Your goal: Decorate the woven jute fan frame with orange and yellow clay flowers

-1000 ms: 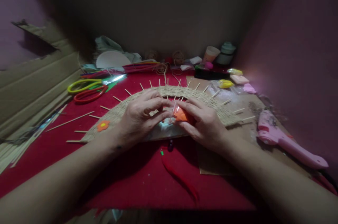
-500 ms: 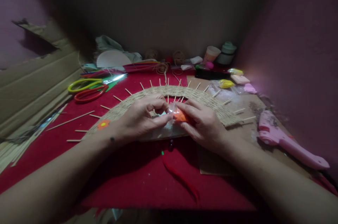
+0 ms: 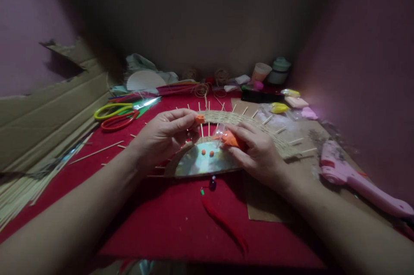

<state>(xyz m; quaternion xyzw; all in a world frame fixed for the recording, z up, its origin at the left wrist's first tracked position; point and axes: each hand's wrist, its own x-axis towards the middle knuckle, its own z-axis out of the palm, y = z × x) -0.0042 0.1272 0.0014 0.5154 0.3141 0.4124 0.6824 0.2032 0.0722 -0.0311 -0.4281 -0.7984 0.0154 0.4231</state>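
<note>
My left hand point(image 3: 174, 130) pinches a small piece of orange clay point(image 3: 200, 118) between thumb and fingertips. In my right hand point(image 3: 257, 145) is a clear plastic bag of orange clay point(image 3: 231, 138), its open end facing left. Both hands are over a woven fan-shaped piece point(image 3: 223, 116) with thin sticks poking out along its outer edge. At its centre lies a shiny half-round panel point(image 3: 194, 163), carrying two small orange balls point(image 3: 207, 153). The weave's left side is hidden behind my left hand and forearm.
Scissors point(image 3: 118, 115) with yellow and red handles lie at the left, near loose sticks point(image 3: 97, 152). A pink glue gun point(image 3: 355, 180) rests at the right. Yellow clay point(image 3: 279, 108), a cup point(image 3: 260, 73) and a jar point(image 3: 280, 71) stand farther back. A red tassel point(image 3: 223, 223) lies in front.
My left hand has drawn away from the bag, up and to the left, with a piece of orange clay. The two orange balls on the panel have come into view.
</note>
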